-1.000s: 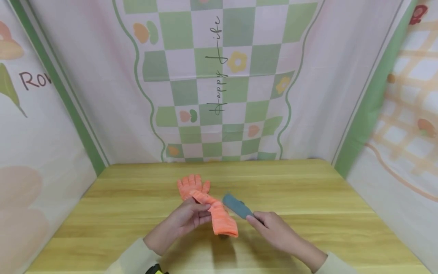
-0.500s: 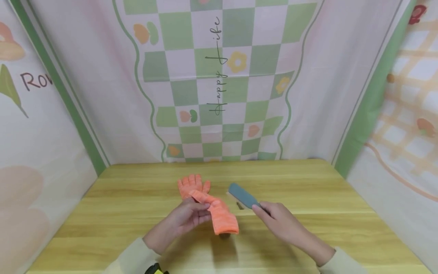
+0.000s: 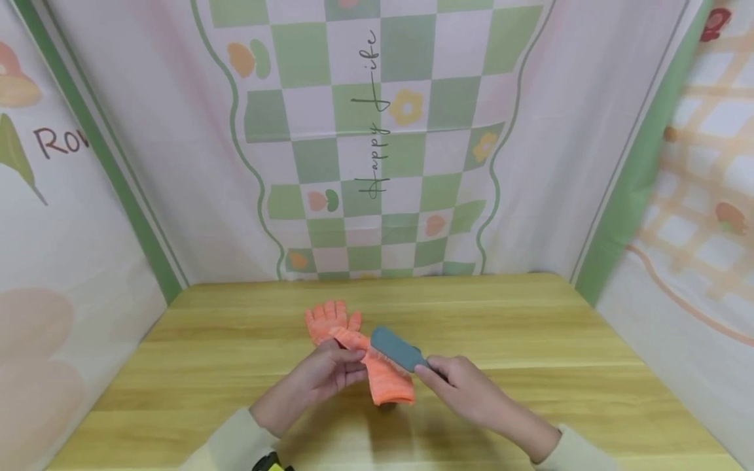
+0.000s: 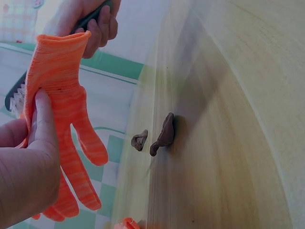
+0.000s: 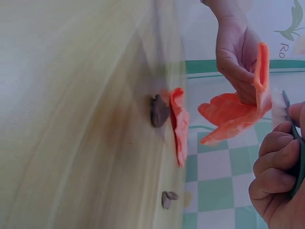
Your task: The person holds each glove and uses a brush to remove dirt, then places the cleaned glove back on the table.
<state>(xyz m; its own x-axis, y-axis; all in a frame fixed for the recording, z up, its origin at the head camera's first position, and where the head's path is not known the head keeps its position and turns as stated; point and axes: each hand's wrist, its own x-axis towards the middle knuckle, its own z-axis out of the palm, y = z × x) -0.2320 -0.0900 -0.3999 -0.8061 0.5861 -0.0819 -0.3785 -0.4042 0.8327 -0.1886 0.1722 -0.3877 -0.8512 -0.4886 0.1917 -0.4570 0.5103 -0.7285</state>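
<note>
An orange knitted glove (image 3: pixel 390 386) hangs above the table, pinched by my left hand (image 3: pixel 321 373). In the left wrist view its cuff (image 4: pixel 59 45) points up and its fingers dangle downward. My right hand (image 3: pixel 471 387) grips the handle of a grey-blue brush (image 3: pixel 396 348). The brush's pale bristles (image 4: pixel 17 102) face the glove, and its head overlaps the cuff part in the head view. Farther back, a second orange glove (image 3: pixel 326 319) lies on the table with its fingers spread away from me.
Two dark brown lumps, a larger one (image 4: pixel 165 135) and a smaller one (image 4: pixel 139 140), lie on the wood-grain table (image 3: pixel 518 327) below the held glove. Patterned cloth walls (image 3: pixel 406 157) enclose the back and both sides.
The brush first lifted away from the held glove to the right, then came back left and down over it. My left hand and the glove have barely shifted.
</note>
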